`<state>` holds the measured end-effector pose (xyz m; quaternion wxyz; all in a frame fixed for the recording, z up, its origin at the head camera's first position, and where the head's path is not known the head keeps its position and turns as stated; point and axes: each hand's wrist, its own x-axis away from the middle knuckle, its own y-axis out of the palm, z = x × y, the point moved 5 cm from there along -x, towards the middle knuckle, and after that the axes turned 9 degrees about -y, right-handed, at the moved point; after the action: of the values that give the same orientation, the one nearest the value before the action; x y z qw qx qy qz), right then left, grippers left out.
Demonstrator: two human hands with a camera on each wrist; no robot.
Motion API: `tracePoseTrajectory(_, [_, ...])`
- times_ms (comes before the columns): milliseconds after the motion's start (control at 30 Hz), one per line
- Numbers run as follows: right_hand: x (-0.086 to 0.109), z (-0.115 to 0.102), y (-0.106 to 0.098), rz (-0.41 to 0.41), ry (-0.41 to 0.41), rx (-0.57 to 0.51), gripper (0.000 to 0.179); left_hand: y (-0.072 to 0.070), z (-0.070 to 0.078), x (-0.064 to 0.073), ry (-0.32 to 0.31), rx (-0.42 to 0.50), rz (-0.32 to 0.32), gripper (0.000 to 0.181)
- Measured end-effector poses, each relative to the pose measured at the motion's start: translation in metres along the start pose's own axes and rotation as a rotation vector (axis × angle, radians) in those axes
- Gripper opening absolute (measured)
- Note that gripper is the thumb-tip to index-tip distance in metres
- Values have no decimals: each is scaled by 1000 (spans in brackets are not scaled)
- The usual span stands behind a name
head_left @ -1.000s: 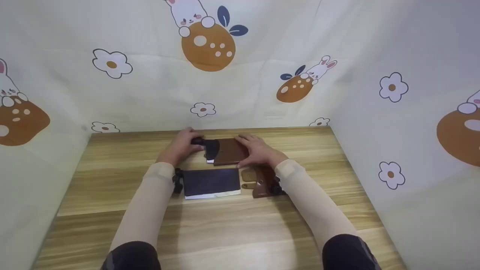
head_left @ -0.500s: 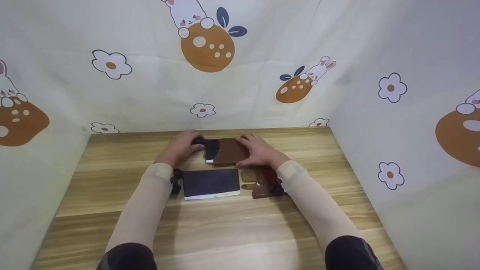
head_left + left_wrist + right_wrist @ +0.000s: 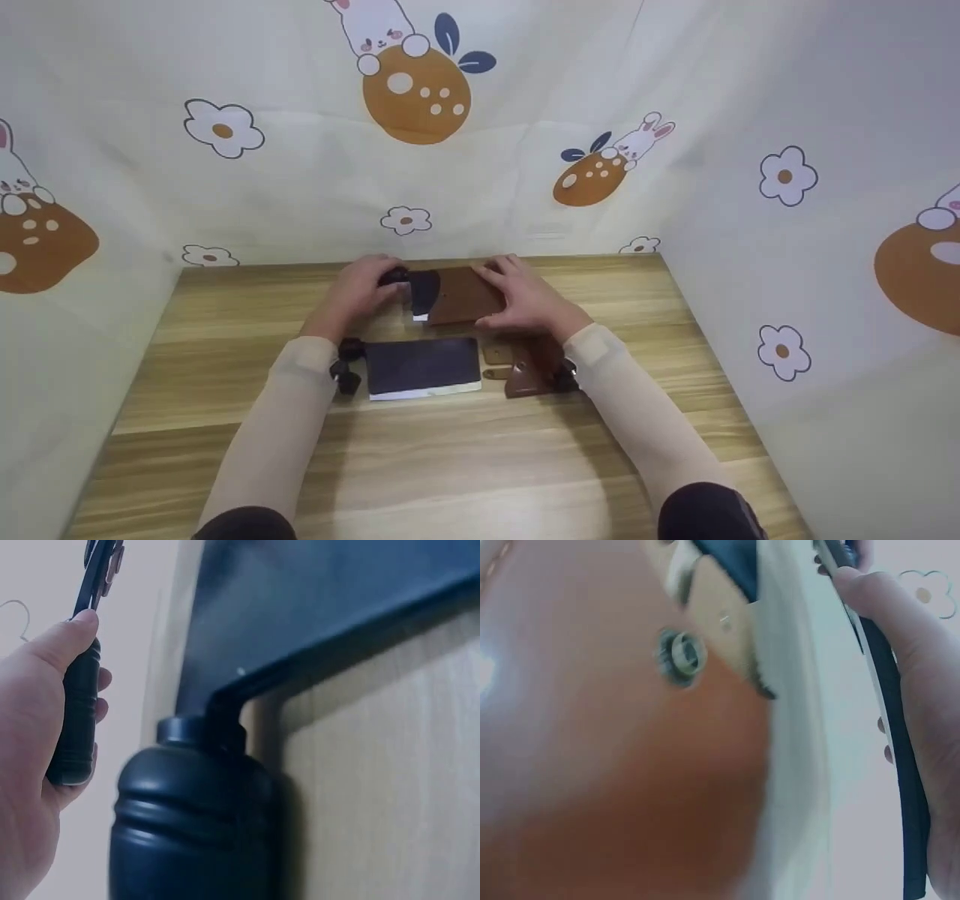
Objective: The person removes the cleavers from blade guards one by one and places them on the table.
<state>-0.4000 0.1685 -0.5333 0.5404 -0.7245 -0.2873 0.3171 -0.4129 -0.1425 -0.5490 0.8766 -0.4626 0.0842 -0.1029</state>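
Observation:
At the back of the table, my left hand (image 3: pixel 358 292) grips the black ribbed handle (image 3: pixel 76 712) of a dark-bladed cleaver (image 3: pixel 424 291). Most of its blade is covered by a brown leather sheath (image 3: pixel 465 296), which my right hand (image 3: pixel 529 296) holds at the right end, thumb on the near side. Nearer to me lies a second cleaver (image 3: pixel 422 365) with a dark blade, a bright edge and a black handle (image 3: pixel 191 825) below my left wrist. Another brown leather sheath (image 3: pixel 531 371), with tan straps (image 3: pixel 497 352) and a snap button (image 3: pixel 686 654), lies under my right wrist, partly hidden.
The wood-grain table (image 3: pixel 465 465) meets a pale patterned cloth (image 3: pixel 300 180) right behind my hands. More of the same cloth (image 3: pixel 847 277) stands along the right side, and also along the left.
Both hands have shifted slightly up and away, and the sheathed cleaver has risen a little with them. The second cleaver and loose sheath have stayed in place.

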Motion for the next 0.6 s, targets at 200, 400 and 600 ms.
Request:
tracePoseTrajectory(200, [4,-6,-11,10,-10,26,112,-9,13,8,45,-1,39,41])
tracePoseTrajectory(400, [8,-7,-10,41,-29,15,112,-12,18,11,63,-34,56,40])
tracePoseTrajectory(600, [12,-6,-8,56,-40,28,113,-11,22,12,69,-105,69,39])
